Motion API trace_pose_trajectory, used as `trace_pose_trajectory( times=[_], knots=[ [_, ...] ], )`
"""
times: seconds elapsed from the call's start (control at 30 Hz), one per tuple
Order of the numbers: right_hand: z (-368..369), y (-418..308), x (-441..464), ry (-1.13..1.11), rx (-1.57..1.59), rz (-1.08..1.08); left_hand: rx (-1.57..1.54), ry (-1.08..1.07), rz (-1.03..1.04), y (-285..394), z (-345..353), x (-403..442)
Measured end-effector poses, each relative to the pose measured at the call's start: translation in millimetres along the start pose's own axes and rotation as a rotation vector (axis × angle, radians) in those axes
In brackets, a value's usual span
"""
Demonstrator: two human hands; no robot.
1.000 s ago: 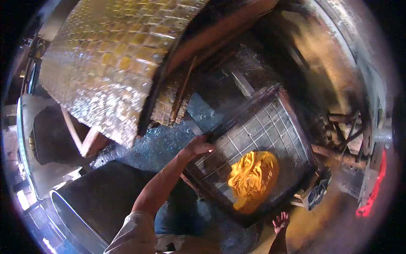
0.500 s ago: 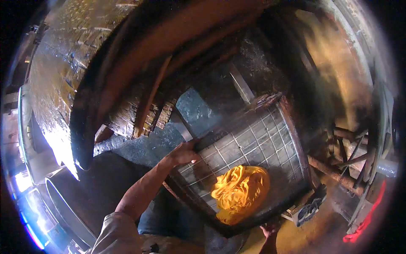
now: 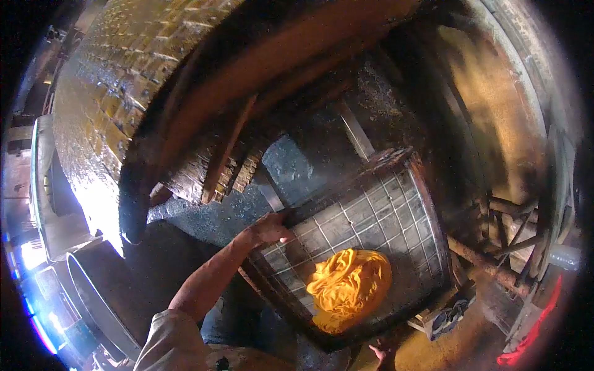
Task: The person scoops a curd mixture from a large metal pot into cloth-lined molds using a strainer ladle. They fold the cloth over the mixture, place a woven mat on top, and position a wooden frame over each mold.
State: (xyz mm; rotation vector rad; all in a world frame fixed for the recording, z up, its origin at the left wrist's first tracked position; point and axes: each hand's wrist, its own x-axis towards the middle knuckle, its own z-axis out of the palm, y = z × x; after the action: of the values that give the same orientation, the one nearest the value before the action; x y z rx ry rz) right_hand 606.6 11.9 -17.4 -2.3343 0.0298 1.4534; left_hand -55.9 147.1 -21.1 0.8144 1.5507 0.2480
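A dark-framed tray with a wire grid (image 3: 377, 213) lies tilted in front of me, and a crumpled yellow-orange cloth (image 3: 349, 287) rests on its near part. My left hand (image 3: 271, 230) grips the tray's frame at its left corner, the thumb over the edge. Below the near right edge of the tray, at the bottom of the view, my right hand (image 3: 380, 352) is apart from the frame with its fingers spread and nothing seen in it.
A large curved drum covered in small tiles (image 3: 117, 80) fills the upper left. A dark round container (image 3: 117, 290) stands at the lower left. Rusty bars (image 3: 489, 266), a box with dark items (image 3: 448, 318) and a red cloth (image 3: 532, 334) are at the right.
The view has shifted, and the tray with its cloth appears lower and further left. My right hand neared the tray's near edge, then appears lower and clear of it. My left hand stays on the frame.
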Motion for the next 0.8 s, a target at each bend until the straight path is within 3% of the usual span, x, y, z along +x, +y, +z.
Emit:
trace_pose_trajectory(
  times=[0.23, 0.37, 0.43, 0.53, 0.6, 0.67, 0.73, 0.8],
  knots=[
    [16, -13, 5, -0.014, 0.012, -0.026, -0.022, -0.051, -0.037, 18, -10, -11],
    [19, -32, -9, -0.047, 0.038, -0.126, -0.209, -0.037, 0.077, -27, 12, 7],
    [16, -47, -23, -0.118, 0.091, -0.273, -0.383, -0.087, 0.055, -14, 3, -5],
    [24, -77, -40, -0.424, 0.315, -0.728, -0.161, -0.024, 0.094, 12, -8, -55],
    [52, -94, -60, -0.497, 0.311, -0.962, -0.583, -0.168, 0.249, -22, -2, -75],
    [99, -99, -58, -0.167, -0.159, -1.085, -0.648, -0.197, 0.229, -68, 3, -77],
    [151, -93, -72, 0.112, -0.591, -1.192, -0.348, -0.084, 0.048, -127, 8, -70],
    [214, -59, -115, 0.196, -0.896, -1.385, -0.235, 0.070, 0.184, -191, 11, -76]
  ],
)
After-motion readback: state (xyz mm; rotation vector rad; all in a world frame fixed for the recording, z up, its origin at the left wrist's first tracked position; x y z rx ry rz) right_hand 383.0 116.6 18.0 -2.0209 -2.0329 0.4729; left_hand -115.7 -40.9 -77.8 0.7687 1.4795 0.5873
